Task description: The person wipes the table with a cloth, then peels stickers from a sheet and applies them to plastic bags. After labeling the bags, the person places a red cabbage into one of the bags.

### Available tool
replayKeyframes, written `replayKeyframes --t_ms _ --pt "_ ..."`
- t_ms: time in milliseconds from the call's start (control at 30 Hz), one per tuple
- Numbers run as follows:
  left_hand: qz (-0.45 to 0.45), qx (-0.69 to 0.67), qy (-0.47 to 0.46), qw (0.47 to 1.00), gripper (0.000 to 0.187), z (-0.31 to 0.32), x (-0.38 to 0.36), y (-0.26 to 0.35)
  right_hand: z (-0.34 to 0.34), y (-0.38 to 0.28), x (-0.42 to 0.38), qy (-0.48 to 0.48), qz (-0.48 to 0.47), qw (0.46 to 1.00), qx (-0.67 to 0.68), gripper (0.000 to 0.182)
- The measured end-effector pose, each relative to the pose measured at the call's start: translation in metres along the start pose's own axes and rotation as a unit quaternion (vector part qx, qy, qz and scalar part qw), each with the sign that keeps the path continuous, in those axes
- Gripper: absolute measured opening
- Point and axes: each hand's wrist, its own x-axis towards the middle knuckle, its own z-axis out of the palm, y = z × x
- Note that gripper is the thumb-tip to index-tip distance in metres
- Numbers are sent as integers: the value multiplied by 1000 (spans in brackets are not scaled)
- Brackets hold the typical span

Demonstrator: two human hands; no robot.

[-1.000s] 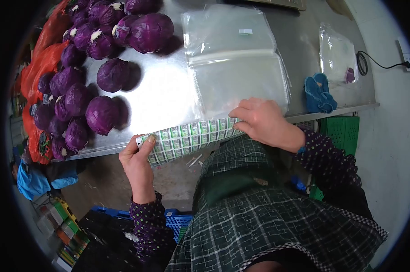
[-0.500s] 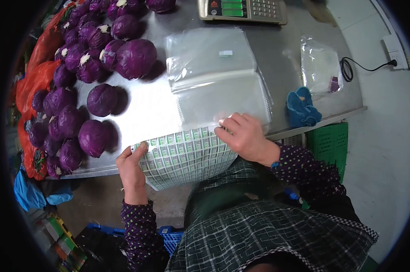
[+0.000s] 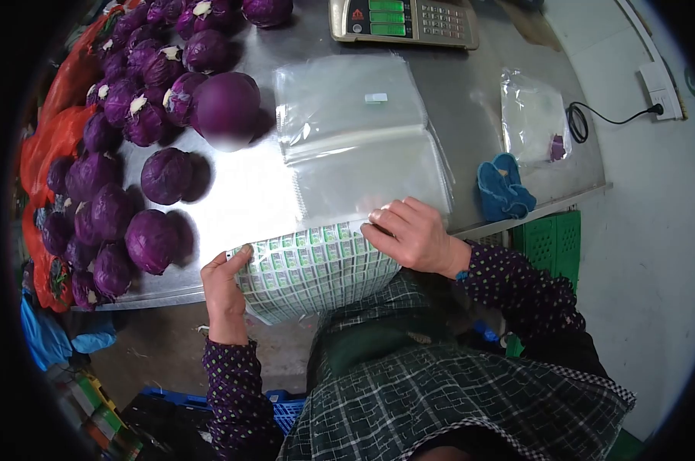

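Note:
A sheet of small green-and-white stickers (image 3: 316, 269) hangs bent over the table's front edge. My left hand (image 3: 226, 288) grips its upper left corner, thumb on top. At the upper right corner, my right hand (image 3: 416, 238) has thumb and forefinger pinched together on the sheet's edge, beside a small white patch. Whether a single sticker is lifted there, I cannot make out. Just beyond the sheet lies a stack of clear plastic bags (image 3: 366, 177), its near edge close to my right fingers. One small sticker (image 3: 376, 98) is on the upper bag.
Several purple cabbages (image 3: 167, 175) cover the table's left side, beside red mesh netting (image 3: 55, 146). A digital scale (image 3: 405, 23) stands at the back. To the right are another plastic bag (image 3: 532, 115), a blue cloth (image 3: 505, 188) and a plugged-in cable (image 3: 616, 121).
The view has shifted slightly, so the table's things sit a little further left. Both hands keep their hold on the sticker sheet, with the right fingertips slightly left along its edge.

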Motion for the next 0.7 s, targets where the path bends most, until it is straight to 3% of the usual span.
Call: replayKeyframes --t_ms 233,400,467,500,533,600,667,700 --pt "-37 -37 -3 999 17 -2 4 -3 6 -2 0 22 -4 1000 -8 20" --pt "-33 -35 2 999 19 -14 13 -15 7 1 7 31 -36 998 32 27" --pt "-36 -26 2 999 20 -23 18 -17 7 4 3 35 -13 997 68 21" --pt "-19 -26 -6 999 19 -29 19 -15 4 3 0 28 191 967 165 16" --pt "-4 -27 -16 999 19 -30 19 -8 0 3 -4 23 387 886 254 12" --pt "23 15 -75 997 13 -29 8 11 -7 41 -3 91 613 664 418 10" --pt "62 113 -131 983 10 6 -11 26 9 60 -16 94 628 659 403 13" --pt "68 157 -213 962 10 13 -2 13 19 68 -22 88 636 657 396 15"
